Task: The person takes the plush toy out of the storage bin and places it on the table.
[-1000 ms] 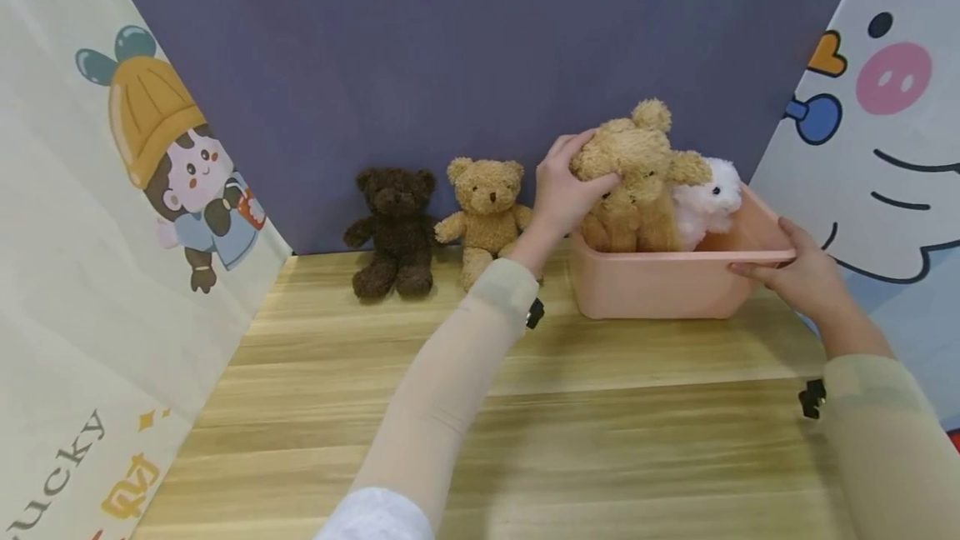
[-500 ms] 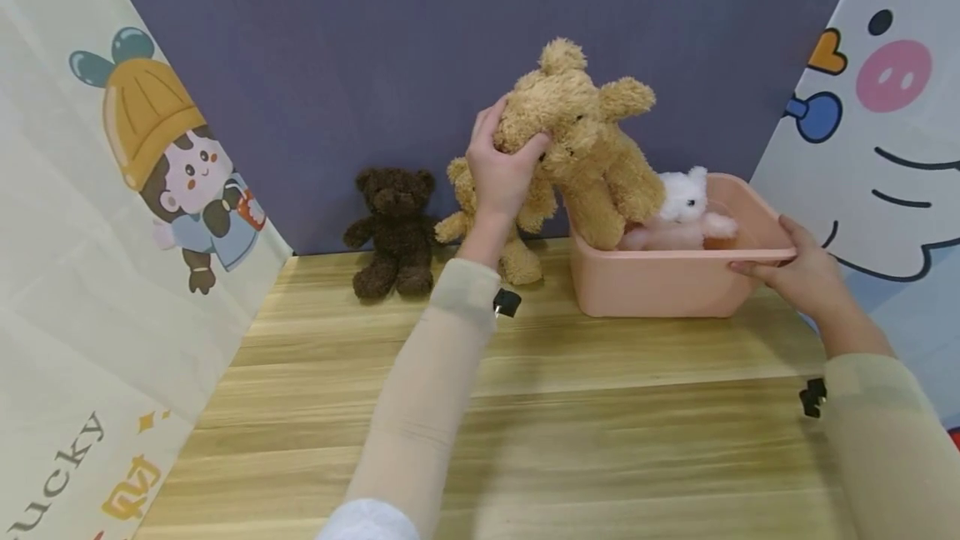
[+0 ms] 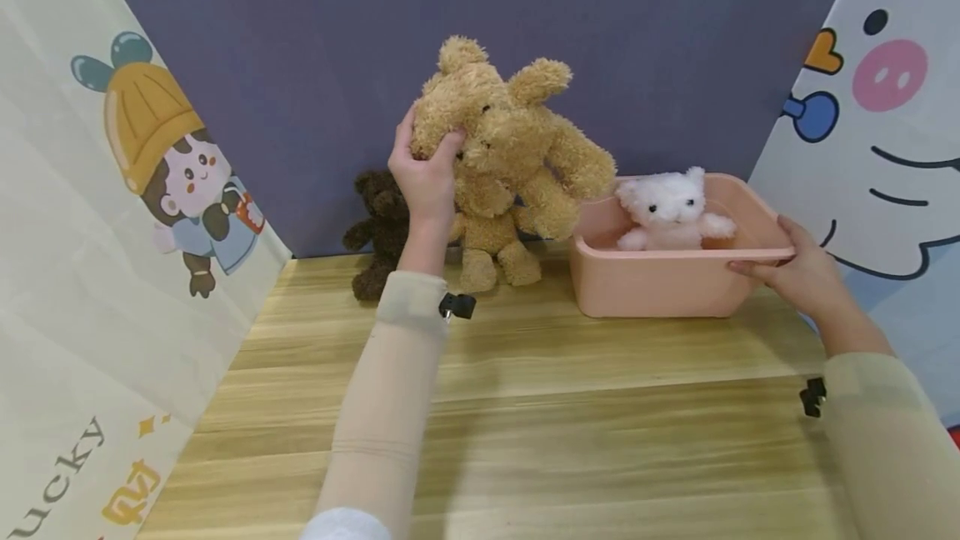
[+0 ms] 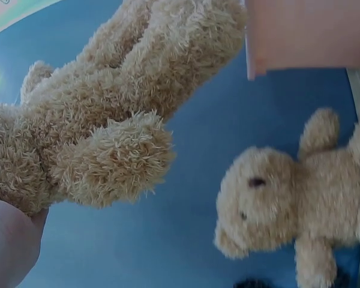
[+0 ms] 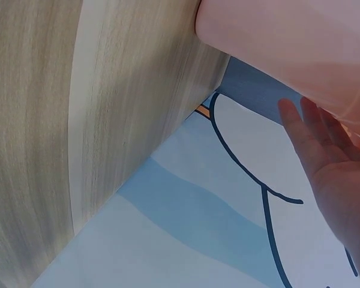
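My left hand (image 3: 423,182) grips a tan teddy bear (image 3: 517,136) by its head, holding it tilted in the air above the table. In the left wrist view, the held bear's shaggy body (image 4: 108,102) fills the upper left. Behind and below it in the head view sits a smaller-looking tan teddy bear (image 3: 489,244), its head partly covered. At its left, a dark brown teddy bear (image 3: 371,232) is half hidden by my left hand and forearm. My right hand (image 3: 810,273) holds the right end of a pink bin (image 3: 652,286). Inside the bin sits a white plush animal (image 3: 663,198) with dark eyes.
The wood-grain table (image 3: 600,423) meets a dark blue-grey back panel (image 3: 660,40). Cartoon-printed panels stand on the left (image 3: 67,273) and right (image 3: 900,190). The bin stands near the back, close to the right panel.
My left hand has lifted the tan teddy bear up out of the bin and carried it left. The white plush is now uncovered and faces forward. My right hand has stayed on the bin.
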`<state>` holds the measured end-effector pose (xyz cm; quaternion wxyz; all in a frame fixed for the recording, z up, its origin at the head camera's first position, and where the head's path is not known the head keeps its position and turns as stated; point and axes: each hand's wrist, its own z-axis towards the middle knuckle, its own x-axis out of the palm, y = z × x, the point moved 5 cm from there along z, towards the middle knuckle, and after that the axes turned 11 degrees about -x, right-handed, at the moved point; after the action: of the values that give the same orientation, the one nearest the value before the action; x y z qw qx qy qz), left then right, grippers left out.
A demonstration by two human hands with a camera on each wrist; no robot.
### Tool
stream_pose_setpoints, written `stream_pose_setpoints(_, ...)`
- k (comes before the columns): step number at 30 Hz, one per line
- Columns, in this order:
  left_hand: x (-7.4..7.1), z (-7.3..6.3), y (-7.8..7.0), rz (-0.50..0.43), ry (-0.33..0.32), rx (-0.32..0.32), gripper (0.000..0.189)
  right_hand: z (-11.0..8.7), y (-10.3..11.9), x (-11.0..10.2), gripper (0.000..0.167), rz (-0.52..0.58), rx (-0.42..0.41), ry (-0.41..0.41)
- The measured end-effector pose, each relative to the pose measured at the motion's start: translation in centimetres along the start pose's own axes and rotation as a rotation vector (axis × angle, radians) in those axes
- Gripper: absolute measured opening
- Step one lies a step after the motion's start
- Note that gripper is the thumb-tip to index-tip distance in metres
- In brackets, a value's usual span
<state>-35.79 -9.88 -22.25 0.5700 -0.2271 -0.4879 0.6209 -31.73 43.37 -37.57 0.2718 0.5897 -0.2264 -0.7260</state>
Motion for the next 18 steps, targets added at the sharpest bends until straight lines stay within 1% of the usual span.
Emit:
stream_pose_setpoints(3, -1.3, 0.3, 0.0, -0.018, -0.002, -0.005, 0.074, -0.1, 0.1, 0.0, 0.127, 0.002, -0.002, -0.004)
stream_pose_setpoints(6, -2.2, 0.4, 0.1, -0.015, -0.009, -0.005, 0.075, -0.1, 0.1, 0.0, 0.126, 0.006, -0.004, -0.002)
stream_pose_setpoints(9, -2.8, 0.6, 0.1, 0.000, -0.019, 0.006, 0.076, -0.1, 0.1, 0.1, 0.126, 0.008, -0.001, 0.001)
stream_pose_setpoints(14, -3.6, 0.8, 0.1, -0.007, -0.028, 0.030, 0.075, -0.1, 0.2, 0.1, 0.125, 0.007, -0.005, -0.001)
stream_pose_setpoints(18, -4.0, 0.7, 0.0, -0.027, -0.026, 0.024, 0.075, -0.1, 0.3, 0.1, 0.125, 0.002, -0.004, -0.002)
